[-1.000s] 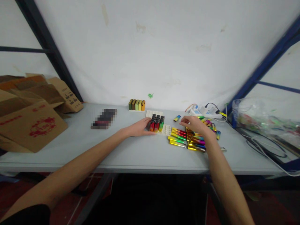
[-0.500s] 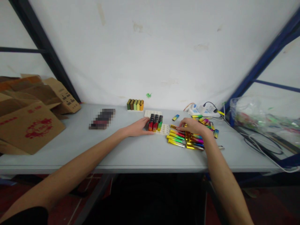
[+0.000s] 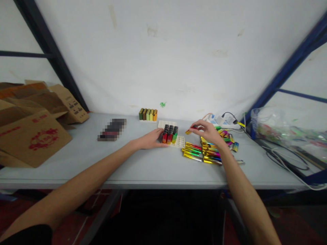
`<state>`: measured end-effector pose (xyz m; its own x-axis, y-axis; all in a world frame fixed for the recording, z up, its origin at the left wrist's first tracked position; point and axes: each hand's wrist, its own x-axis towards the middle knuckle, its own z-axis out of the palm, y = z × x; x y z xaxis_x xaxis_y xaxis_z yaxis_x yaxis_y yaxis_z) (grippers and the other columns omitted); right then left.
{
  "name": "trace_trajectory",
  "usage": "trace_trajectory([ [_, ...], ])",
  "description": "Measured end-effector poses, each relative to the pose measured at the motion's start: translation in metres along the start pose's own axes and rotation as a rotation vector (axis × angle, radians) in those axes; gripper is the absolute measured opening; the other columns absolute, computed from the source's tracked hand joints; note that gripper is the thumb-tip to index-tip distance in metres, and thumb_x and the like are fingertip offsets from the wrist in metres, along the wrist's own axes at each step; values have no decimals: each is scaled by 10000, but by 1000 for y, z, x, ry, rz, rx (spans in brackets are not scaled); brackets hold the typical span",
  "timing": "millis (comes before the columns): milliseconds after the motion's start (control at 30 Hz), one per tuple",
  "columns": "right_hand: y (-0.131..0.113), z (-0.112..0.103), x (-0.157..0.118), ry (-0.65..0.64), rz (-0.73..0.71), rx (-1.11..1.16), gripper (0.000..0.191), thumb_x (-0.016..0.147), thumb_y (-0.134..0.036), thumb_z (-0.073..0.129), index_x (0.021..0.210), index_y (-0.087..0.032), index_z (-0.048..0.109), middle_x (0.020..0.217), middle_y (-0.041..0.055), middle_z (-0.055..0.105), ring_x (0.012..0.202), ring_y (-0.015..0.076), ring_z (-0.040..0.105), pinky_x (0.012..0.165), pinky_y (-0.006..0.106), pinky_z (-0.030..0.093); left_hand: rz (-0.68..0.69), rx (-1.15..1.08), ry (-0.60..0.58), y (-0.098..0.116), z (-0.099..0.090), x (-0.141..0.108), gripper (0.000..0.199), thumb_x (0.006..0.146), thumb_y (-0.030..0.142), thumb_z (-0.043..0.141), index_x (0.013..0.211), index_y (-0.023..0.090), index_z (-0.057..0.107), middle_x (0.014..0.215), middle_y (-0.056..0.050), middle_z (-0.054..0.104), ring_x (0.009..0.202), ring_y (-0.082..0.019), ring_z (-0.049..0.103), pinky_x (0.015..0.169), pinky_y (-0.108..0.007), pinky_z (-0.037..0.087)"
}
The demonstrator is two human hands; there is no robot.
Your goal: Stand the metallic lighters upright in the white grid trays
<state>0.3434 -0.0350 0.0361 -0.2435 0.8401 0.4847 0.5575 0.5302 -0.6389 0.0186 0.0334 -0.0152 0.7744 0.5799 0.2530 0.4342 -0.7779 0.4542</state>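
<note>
Several upright lighters with black tops and red, yellow and green bodies (image 3: 169, 134) stand in a white tray with round holes (image 3: 180, 141). My left hand (image 3: 151, 139) is at their left side, thumb and fingers apart, its fingertips against the outer lighters. My right hand (image 3: 204, 131) is raised above the tabletop right of the tray, pinching one yellow-and-red lighter (image 3: 190, 130). Below and beside it lies a pile of shiny metallic-coloured lighters (image 3: 212, 153). Another white tray (image 3: 163, 124) shows behind the upright lighters.
At the wall stands a block of green, brown and yellow lighters (image 3: 148, 115). Cardboard boxes (image 3: 38, 136) fill the left end. A pixelated dark item (image 3: 112, 130) lies left of centre. A power strip (image 3: 219, 120), cables (image 3: 278, 156) and plastic bags (image 3: 288, 126) are at the right.
My right hand has lifted a lighter off the pile and moved it slightly up and back. My left hand has stayed beside the upright lighters.
</note>
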Motion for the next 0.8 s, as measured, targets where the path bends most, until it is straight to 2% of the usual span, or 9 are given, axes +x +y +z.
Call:
trace_trajectory([
  [67, -7, 9, 0, 4, 10, 186, 358, 856, -554, 789, 917, -205, 734, 1066, 94, 740, 991, 240, 695, 855, 360, 568, 1, -15, 3, 0, 0, 0, 789, 875, 673, 720, 1445, 165, 518, 1486, -175, 569, 1365, -356, 553, 1187, -463, 425],
  [167, -16, 25, -1, -73, 55, 469, 368, 872, -561, 779, 903, -210, 675, 1233, 106, 730, 1129, 251, 693, 948, 397, 564, 4, -34, 6, 0, 0, 0, 767, 873, 651, 734, 1436, 172, 529, 1465, -171, 583, 1341, -356, 571, 1165, -467, 447],
  [267, -17, 39, -2, -145, 118, 635, 403, 880, -575, 774, 919, -216, 595, 1141, 106, 774, 1047, 240, 729, 932, 429, 583, 19, -34, 13, 0, 0, 0, 758, 875, 631, 744, 1448, 186, 522, 1469, -160, 584, 1356, -353, 559, 1183, -472, 431],
  [367, -11, 43, -1, -105, 145, 606, 411, 888, -587, 762, 934, -219, 585, 902, 50, 767, 849, 194, 721, 846, 373, 586, 13, -31, 3, 1, -1, 0, 774, 883, 638, 731, 1463, 178, 505, 1497, -169, 561, 1373, -357, 545, 1197, -482, 416],
  [500, -7, 42, 2, -39, 156, 607, 405, 917, -615, 710, 937, -242, 553, 764, -27, 642, 674, 138, 635, 670, 289, 530, -3, -24, -10, 2, -1, 0, 790, 883, 640, 729, 1461, 153, 499, 1513, -191, 542, 1382, -361, 539, 1209, -482, 404],
  [600, -10, 42, 3, -39, 211, 666, 456, 906, -655, 695, 899, -266, 458, 673, -89, 485, 489, 83, 426, 483, 224, 357, -6, -20, -6, 1, 0, 0, 783, 874, 649, 735, 1446, 160, 515, 1496, -181, 562, 1382, -355, 544, 1211, -466, 408],
  [667, -11, 44, 3, -34, 238, 632, 500, 899, -702, 666, 864, -268, 422, 635, -100, 410, 458, 76, 298, 442, 219, 226, -8, -13, -4, -1, 1, 0, 792, 868, 655, 738, 1444, 160, 515, 1494, -182, 566, 1384, -355, 544, 1210, -465, 411],
  [700, -11, 45, 3, -19, 239, 587, 526, 893, -734, 644, 836, -263, 417, 620, -97, 385, 464, 79, 278, 442, 227, 205, -7, -7, -4, -2, 1, 0, 801, 867, 657, 738, 1449, 157, 510, 1498, -186, 562, 1389, -356, 540, 1214, -466, 407],
  [800, -7, 50, 4, 71, 218, 347, 619, 887, -814, 547, 692, -248, 391, 571, -73, 332, 504, 98, 301, 478, 264, 243, 6, 4, 1, -3, 1, 0, 816, 871, 657, 736, 1467, 156, 492, 1510, -189, 552, 1400, -353, 531, 1228, -473, 390],
])
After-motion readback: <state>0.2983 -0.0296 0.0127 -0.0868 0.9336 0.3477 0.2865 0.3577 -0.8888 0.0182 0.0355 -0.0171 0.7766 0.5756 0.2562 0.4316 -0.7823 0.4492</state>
